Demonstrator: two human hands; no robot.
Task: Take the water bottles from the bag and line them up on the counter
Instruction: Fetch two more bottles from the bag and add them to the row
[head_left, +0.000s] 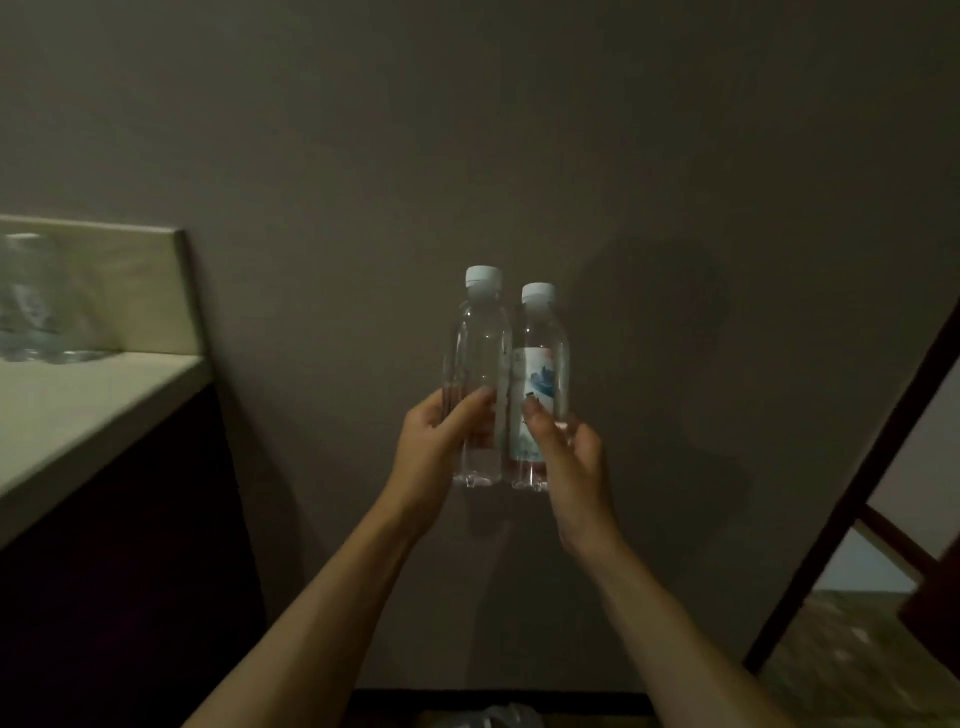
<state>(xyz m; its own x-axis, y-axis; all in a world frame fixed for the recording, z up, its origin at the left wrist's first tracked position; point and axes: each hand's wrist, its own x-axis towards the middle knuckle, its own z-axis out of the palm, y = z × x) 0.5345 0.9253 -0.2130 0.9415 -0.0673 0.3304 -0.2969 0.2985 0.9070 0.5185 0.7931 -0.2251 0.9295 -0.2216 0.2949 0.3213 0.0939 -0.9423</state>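
Blurred bottles (31, 301) on the worktop (78, 405) run off the left edge. A pale bag (493, 717) is cut by the bottom edge, too dim to tell.

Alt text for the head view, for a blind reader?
Two hands hold two capped water bottles upright, side by side, before a grey wall: left hand on the left bottle, right hand on the right bottle. A pale counter lies left.

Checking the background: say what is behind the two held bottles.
Behind the bottles is a plain grey-brown wall with their faint shadow. The parts directly behind the left hand and right hand are covered.
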